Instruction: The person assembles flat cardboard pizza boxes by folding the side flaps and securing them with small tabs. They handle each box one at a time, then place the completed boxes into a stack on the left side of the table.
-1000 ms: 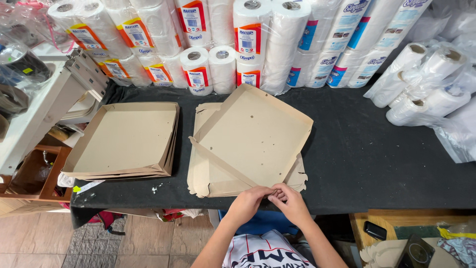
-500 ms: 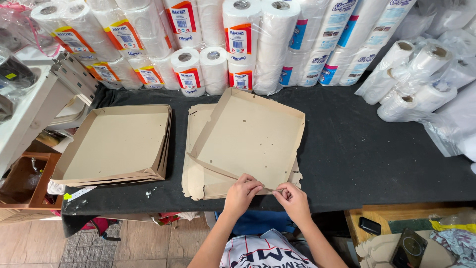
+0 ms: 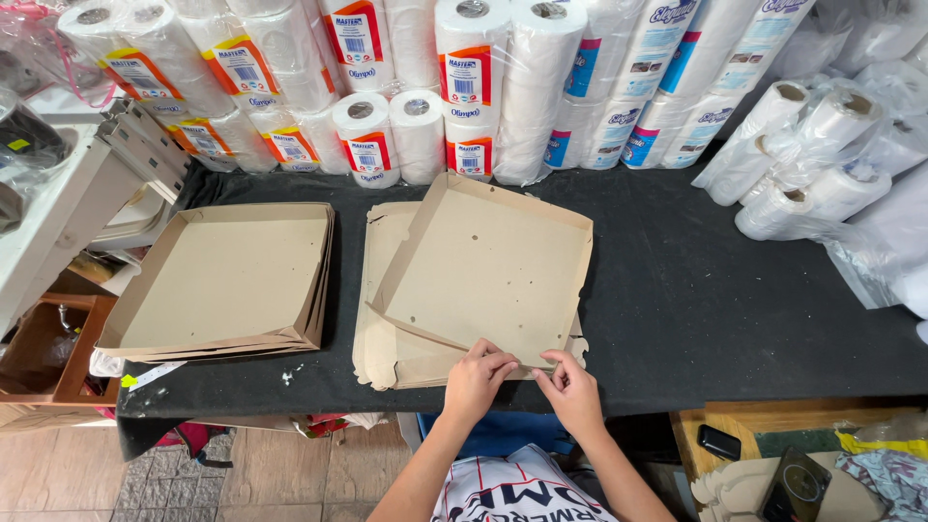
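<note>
A black tabletop (image 3: pixel 735 319) is carrying wrapped paper rolls (image 3: pixel 541 87), a stack of folded boxes (image 3: pixel 227 280) and a half-folded cardboard box (image 3: pixel 488 266) lying on flat blanks; both hands, left (image 3: pixel 477 379) and right (image 3: pixel 572 389), are pinching its near edge, fingertips partly hiding the flap

A long table (image 3: pixel 696 290) with a black top holds many things. On its left part lies a pile of folded brown cardboard boxes (image 3: pixel 227 280). In the middle lies a pile of flat cardboard sheets (image 3: pixel 387 338), with one folded box (image 3: pixel 488 266) on top. Wrapped packs of paper rolls (image 3: pixel 454 87) stand along the back edge. More clear-wrapped rolls (image 3: pixel 822 145) lie on the right part.
</note>
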